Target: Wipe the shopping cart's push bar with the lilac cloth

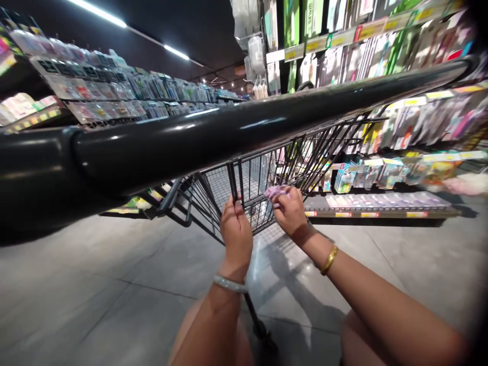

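Observation:
A black wire shopping cart stands in front of me, its thick handle crossing high over my hands. My left hand is closed around the upright wires at the cart's near end. To its right, my right hand is closed on a crumpled purple cloth, which bunches out past the fingertips against the wires. A pale bangle circles my left wrist and a gold one my right.
Shelves with hanging packaged goods rise on the right above a low ledge of small packs. More packed shelves line the left. Grey tiled floor lies below, with a cart wheel between my knees.

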Demonstrator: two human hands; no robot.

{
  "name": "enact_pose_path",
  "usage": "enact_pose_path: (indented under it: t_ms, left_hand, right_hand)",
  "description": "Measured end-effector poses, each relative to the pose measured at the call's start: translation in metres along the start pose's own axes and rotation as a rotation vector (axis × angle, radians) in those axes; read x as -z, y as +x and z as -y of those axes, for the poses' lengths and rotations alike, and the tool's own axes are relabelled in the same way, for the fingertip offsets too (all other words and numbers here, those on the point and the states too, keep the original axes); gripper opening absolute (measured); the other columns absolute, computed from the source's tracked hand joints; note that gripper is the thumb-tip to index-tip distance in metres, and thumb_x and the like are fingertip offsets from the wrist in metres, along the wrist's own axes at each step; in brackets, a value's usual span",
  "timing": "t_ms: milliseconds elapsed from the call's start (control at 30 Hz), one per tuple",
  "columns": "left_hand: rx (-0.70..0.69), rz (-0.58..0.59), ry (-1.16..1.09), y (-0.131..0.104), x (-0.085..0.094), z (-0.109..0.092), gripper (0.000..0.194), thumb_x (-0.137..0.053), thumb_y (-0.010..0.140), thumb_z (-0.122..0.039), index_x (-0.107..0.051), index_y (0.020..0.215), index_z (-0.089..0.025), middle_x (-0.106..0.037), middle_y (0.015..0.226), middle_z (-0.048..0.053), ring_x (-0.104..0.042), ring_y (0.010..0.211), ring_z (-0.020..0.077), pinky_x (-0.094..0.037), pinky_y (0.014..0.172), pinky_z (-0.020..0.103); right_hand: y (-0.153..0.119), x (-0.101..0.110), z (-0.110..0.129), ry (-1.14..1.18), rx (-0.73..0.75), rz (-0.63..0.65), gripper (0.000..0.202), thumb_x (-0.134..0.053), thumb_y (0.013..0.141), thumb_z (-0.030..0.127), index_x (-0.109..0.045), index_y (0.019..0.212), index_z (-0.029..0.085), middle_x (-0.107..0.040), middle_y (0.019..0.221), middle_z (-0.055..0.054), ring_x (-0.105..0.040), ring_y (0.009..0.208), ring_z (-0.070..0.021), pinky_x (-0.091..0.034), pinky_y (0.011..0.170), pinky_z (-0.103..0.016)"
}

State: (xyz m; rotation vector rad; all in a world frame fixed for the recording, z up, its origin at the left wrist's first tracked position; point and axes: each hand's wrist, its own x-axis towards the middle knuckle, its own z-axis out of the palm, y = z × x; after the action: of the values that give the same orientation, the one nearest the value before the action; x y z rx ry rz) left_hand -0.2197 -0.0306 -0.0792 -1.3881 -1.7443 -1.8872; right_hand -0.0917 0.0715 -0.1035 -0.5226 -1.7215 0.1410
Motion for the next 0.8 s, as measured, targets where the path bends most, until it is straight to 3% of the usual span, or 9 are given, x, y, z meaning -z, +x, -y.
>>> enact_pose_path:
  t_ms: [67,167,333,467,600,700,800]
  left_hand:
    - [-0.039,-0.007,0.07,0.002,0.004,-0.003,0.034,-0.041,0.099,-0.035,-0.064,0.117,-0.018,-0.068,0.113,0.011,-0.063,0.108,0.0217,-0.05,0.094,0.035]
    - [-0.058,-0.029,0.166,0.001,0.005,-0.007,0.036,-0.04,0.097,-0.026,-0.061,0.125,-0.016,-0.065,0.122,0.012,-0.059,0.119,0.0228,-0.046,0.103,0.037]
    - [-0.085,-0.039,0.283,-0.003,0.002,-0.011,0.041,-0.038,0.095,-0.02,-0.056,0.132,-0.013,-0.06,0.132,0.016,-0.05,0.131,0.0248,-0.039,0.111,0.042]
    - [-0.193,-0.015,0.315,-0.011,0.009,-0.018,0.053,-0.039,0.096,-0.021,-0.037,0.148,-0.009,-0.051,0.139,0.022,-0.044,0.135,0.027,-0.035,0.114,0.047]
    - [-0.384,-0.086,0.228,-0.019,0.026,-0.034,0.058,-0.047,0.092,-0.015,-0.036,0.149,-0.018,-0.044,0.142,0.017,-0.045,0.133,0.0248,-0.041,0.111,0.04]
    - [-0.408,-0.227,0.178,-0.018,0.033,-0.038,0.058,-0.054,0.088,-0.015,-0.041,0.144,-0.017,-0.044,0.136,0.016,-0.046,0.13,0.0249,-0.039,0.112,0.041]
    - [-0.381,-0.242,0.134,-0.014,0.032,-0.032,0.061,-0.054,0.089,-0.019,-0.035,0.147,-0.016,-0.038,0.142,0.017,-0.038,0.138,0.0266,-0.032,0.117,0.044]
  right_hand:
    - [0.005,0.005,0.014,0.007,0.049,0.004,0.016,-0.057,0.076,0.012,-0.064,0.086,0.022,-0.047,0.106,-0.007,-0.049,0.105,-0.0247,-0.046,0.093,-0.046]
    - [0.012,0.006,0.034,0.02,0.155,0.047,0.02,-0.06,0.078,0.017,-0.066,0.095,0.026,-0.047,0.12,-0.007,-0.047,0.115,-0.025,-0.044,0.101,-0.044]
    - [0.006,-0.02,0.032,-0.041,0.188,0.177,0.022,-0.061,0.076,0.016,-0.069,0.095,0.024,-0.053,0.113,-0.01,-0.048,0.11,-0.0265,-0.046,0.097,-0.045]
    - [0.016,-0.015,0.038,0.016,0.127,0.097,0.017,-0.059,0.076,0.013,-0.067,0.087,0.022,-0.052,0.105,-0.009,-0.052,0.107,-0.0241,-0.05,0.092,-0.042]
    - [0.033,0.002,0.059,0.086,0.162,-0.042,0.02,-0.06,0.078,0.015,-0.065,0.094,0.026,-0.047,0.121,-0.007,-0.049,0.118,-0.0245,-0.047,0.101,-0.045]
    - [0.028,-0.009,0.056,0.05,0.174,-0.027,0.021,-0.061,0.077,0.014,-0.065,0.095,0.026,-0.047,0.119,-0.008,-0.049,0.115,-0.0257,-0.048,0.098,-0.047]
    - [0.018,-0.026,0.046,0.045,0.172,0.032,0.019,-0.06,0.074,0.012,-0.066,0.088,0.023,-0.052,0.105,-0.008,-0.053,0.106,-0.0254,-0.052,0.089,-0.045]
